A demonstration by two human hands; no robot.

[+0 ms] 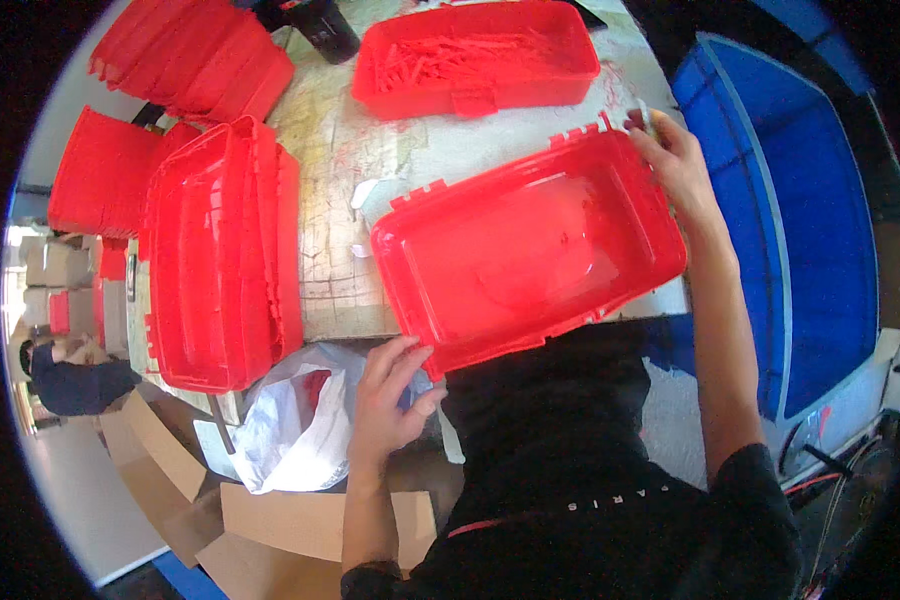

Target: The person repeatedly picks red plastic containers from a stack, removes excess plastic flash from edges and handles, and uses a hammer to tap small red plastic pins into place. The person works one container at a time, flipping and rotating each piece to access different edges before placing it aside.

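Observation:
A large empty red plastic tub [530,255] lies open side up and tilted at the near edge of the table. My left hand [388,395] grips its near left corner from below. My right hand [678,165] rests on its far right corner, fingers curled over the notched rim, with a small pale object pinched at the fingertips. The tub's inside is glossy and bare.
A stack of nested red tubs [220,250] stands at the left. Another red tub [475,55] filled with thin red strips sits at the back. Flat red lids [190,55] are piled far left. A white plastic bag [295,420], cardboard [270,520] and a blue bin [800,220] surround the table.

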